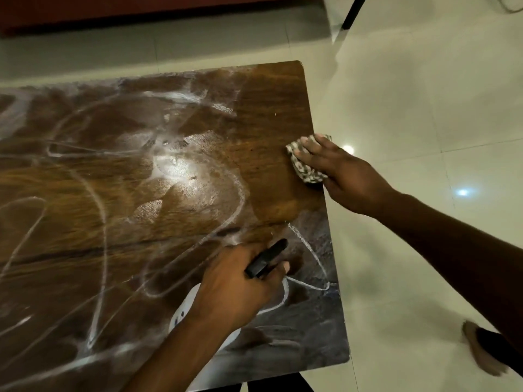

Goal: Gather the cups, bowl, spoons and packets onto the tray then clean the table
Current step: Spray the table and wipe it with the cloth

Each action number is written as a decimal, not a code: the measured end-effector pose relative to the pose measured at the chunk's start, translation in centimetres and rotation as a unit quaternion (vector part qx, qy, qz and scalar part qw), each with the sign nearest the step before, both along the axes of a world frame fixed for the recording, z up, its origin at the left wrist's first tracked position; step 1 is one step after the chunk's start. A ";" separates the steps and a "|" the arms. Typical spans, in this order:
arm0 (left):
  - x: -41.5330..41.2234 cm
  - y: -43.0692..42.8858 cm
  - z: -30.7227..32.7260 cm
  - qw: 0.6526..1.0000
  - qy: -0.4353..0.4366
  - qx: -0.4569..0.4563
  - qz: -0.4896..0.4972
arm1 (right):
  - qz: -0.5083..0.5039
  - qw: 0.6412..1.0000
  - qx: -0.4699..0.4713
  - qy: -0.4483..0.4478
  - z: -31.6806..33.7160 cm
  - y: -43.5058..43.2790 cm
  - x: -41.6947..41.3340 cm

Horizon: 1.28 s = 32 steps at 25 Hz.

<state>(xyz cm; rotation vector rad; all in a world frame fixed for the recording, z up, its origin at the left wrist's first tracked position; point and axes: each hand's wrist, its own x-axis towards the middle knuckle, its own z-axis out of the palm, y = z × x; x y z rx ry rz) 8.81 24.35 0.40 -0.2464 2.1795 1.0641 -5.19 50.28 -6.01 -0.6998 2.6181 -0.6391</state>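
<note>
The dark wooden table (pixel 119 210) is wet and streaked with white soapy foam across most of its top; a strip near its right edge looks wiped. My right hand (pixel 342 171) presses a patterned grey-white cloth (pixel 304 165) flat on the table by the right edge. My left hand (pixel 240 287) grips a white spray bottle (pixel 184 312) with a black trigger nozzle (pixel 267 258) over the near right part of the table. No cups, bowl, spoons, packets or tray are in view.
Pale glossy floor tiles (pixel 424 94) surround the table on the right and far side. A dark table or chair leg (pixel 353 11) stands at the top right. My foot (pixel 481 349) is on the floor at the lower right.
</note>
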 end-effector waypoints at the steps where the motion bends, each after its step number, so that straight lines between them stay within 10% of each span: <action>1: 0.5 -0.1 -0.1 1.000 -0.007 -0.008 -0.006 | -0.019 1.000 0.008 0.004 -0.2 -0.8 0.9; 8: 3.8 -2.1 0.7 0.999 -0.013 0.004 -0.030 | 0.317 0.947 0.026 0.037 0.6 2.2 12.1; 14: 5.8 -3.0 0.8 0.999 0.002 -0.027 -0.035 | -0.055 0.998 0.018 -0.003 -0.1 -3.6 9.6; 21: 8.3 -2.3 0.8 0.997 0.010 0.009 -0.074 | 0.190 0.980 0.049 0.033 0.7 2.4 17.9; 28: 11.3 -0.8 -0.2 0.997 0.038 -0.004 -0.074 | -0.126 0.991 -0.021 -0.041 -0.3 -3.5 18.6; 32: 12.9 -1.4 -0.2 0.995 0.034 0.007 -0.099 | 0.124 0.992 0.012 -0.025 0.8 0.2 28.7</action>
